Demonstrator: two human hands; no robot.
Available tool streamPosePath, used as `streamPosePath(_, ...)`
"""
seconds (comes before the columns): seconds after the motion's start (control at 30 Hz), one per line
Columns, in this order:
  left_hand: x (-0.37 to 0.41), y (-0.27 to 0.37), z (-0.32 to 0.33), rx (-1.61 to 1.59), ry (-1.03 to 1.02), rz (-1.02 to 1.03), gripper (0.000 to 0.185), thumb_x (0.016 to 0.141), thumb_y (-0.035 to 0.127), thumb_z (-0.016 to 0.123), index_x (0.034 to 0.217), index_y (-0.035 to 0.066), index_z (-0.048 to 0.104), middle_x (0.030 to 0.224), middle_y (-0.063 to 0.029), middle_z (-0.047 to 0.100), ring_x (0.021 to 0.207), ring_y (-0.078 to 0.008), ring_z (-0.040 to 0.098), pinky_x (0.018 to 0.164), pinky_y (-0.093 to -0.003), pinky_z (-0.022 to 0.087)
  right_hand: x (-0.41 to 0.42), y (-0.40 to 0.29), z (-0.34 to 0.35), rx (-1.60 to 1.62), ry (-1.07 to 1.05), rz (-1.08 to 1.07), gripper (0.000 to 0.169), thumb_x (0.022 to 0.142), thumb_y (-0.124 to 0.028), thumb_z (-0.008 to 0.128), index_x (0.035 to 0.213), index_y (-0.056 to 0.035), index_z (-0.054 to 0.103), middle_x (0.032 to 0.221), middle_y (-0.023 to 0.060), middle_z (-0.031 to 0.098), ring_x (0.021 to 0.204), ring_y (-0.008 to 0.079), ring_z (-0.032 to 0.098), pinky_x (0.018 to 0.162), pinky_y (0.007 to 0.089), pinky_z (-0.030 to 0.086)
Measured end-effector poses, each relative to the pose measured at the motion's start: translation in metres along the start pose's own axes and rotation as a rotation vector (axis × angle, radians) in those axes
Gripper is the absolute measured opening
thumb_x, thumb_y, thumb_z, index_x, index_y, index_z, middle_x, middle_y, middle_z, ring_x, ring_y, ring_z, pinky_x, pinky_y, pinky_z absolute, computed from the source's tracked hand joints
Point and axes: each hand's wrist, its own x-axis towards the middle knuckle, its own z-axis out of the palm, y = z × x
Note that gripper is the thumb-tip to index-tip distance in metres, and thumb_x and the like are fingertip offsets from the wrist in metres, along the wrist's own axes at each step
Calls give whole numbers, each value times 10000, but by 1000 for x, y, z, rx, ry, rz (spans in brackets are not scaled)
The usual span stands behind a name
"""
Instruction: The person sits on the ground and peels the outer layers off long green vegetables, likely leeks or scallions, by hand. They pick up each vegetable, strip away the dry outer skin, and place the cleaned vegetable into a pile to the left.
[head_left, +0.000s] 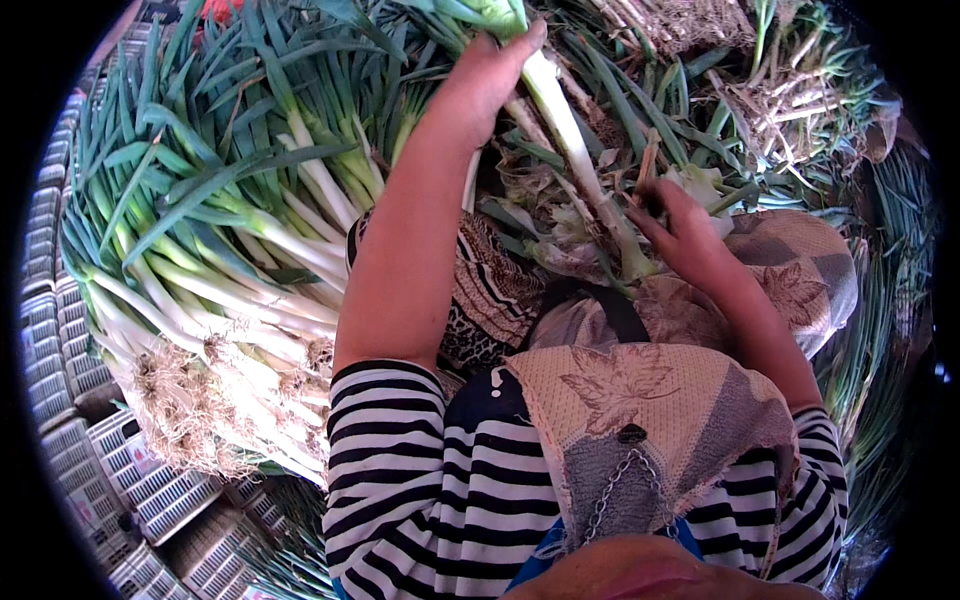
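Note:
My left hand (484, 86) is closed around a large green onion (559, 120) near the join of its white stalk and green leaves. The stalk slants down to the right. Its lower part, soiled and brownish, reaches the patterned cloth over my lap (795, 262). To the right of that stalk is my right hand (682, 229), with its fingers curled beside a strip of dry brown peel (649, 157). Whether the fingers grip anything is unclear. Loose peelings and torn leaves (559, 225) lie beneath the stalk and between the hands.
A thick heap of green onions (247, 277), roots attached, lies to my left. Stacked plastic crates (154, 480) stand beyond it. Soiled, rooty onions (795, 112) are piled at the upper right. More long green onions (874, 337) lie along my right side.

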Motion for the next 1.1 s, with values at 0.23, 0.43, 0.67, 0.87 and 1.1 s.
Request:
streamPosePath(0.23, 15, -15, 24, -267, 110, 98, 399, 860, 251, 509, 1138, -12, 396, 937, -90, 520, 778, -200, 559, 702, -359, 492, 21, 30, 74, 4, -6, 4, 396, 797, -267, 571, 1047, -3, 417, 912, 227, 544, 858, 380, 530, 724, 409, 419)
streamPosePath(0.43, 10, 15, 31, -453, 126, 355, 497, 891, 435, 343, 950, -26, 520, 734, -95, 548, 659, -214, 570, 651, -339, 502, 16, -1, 61, 472, 29, 61, 326, 831, -236, 542, 1006, 14, 427, 814, 189, 559, 766, 280, 551, 690, 378, 421)
streamPosePath(0.67, 34, 30, 33, 533, 407, 531, 543, 893, 463, 302, 717, 20, 561, 515, -68, 505, 479, -182, 514, 504, -317, 457, 11, -10, 34, 1189, -125, 101, 298, 887, -338, 437, 835, -50, 491, 558, 2, 444, 465, 70, 398, 419, 198, 296)
streamPosePath(0.87, -48, 42, 75, 632, -470, 207, 426, 883, 378, 394, 713, 31, 573, 611, -106, 562, 557, -180, 542, 568, -348, 463, 35, -20, -1, 1026, 354, 136, 577, 852, -573, 280, 887, -37, 491, 532, 28, 447, 428, 114, 423, 400, 234, 336)
streamPosePath(1.1, -71, 29, 75, 587, -1106, 6, 506, 837, 481, 456, 726, 6, 592, 577, -75, 540, 547, -149, 517, 563, -309, 435, 31, 10, -9, 786, 145, 203, 580, 903, -471, 254, 1119, 15, 485, 794, 38, 541, 700, 101, 462, 659, 222, 400)
